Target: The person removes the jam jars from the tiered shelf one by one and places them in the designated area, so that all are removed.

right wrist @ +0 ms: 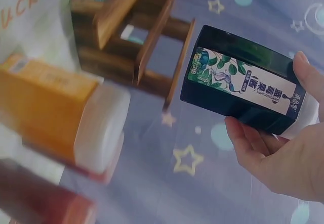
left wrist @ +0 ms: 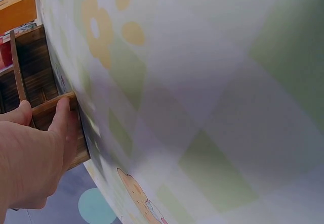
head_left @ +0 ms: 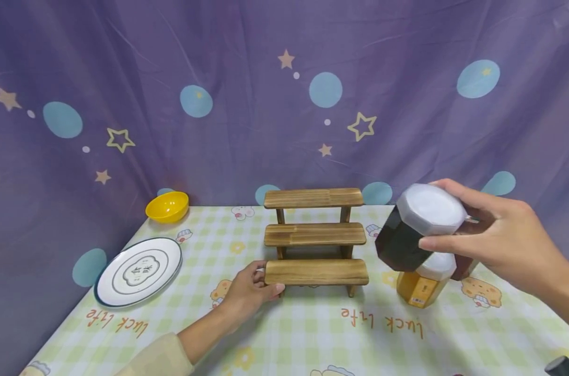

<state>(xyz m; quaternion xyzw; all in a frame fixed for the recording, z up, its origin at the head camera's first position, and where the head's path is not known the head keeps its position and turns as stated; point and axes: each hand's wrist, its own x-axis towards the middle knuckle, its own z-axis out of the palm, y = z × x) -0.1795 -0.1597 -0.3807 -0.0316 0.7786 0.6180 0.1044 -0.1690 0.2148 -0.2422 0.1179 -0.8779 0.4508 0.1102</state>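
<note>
A three-step wooden riser point(head_left: 317, 272) stands on the checked tablecloth. My left hand point(head_left: 247, 290) grips the left end of its lowest step, and the left wrist view shows the thumb and fingers point(left wrist: 59, 120) around the wood. To the right, my right hand point(head_left: 510, 235) holds a dark jar point(head_left: 399, 243) by its white lid, tilted in the air. A printed label point(right wrist: 243, 80) with leaves shows on the jar's side in the right wrist view. Below it in the head view is an amber jar point(head_left: 415, 288) with a white lid, partly covered by the held jar.
Behind the amber jar, a dark red jar point(head_left: 463, 267) is mostly hidden by my right hand. A white plate point(head_left: 166, 261) with a dark rim lies at the left, a yellow bowl point(head_left: 167, 208) behind it. A black object point(head_left: 564, 366) pokes in at bottom right. A purple curtain point(head_left: 246, 146) hangs behind.
</note>
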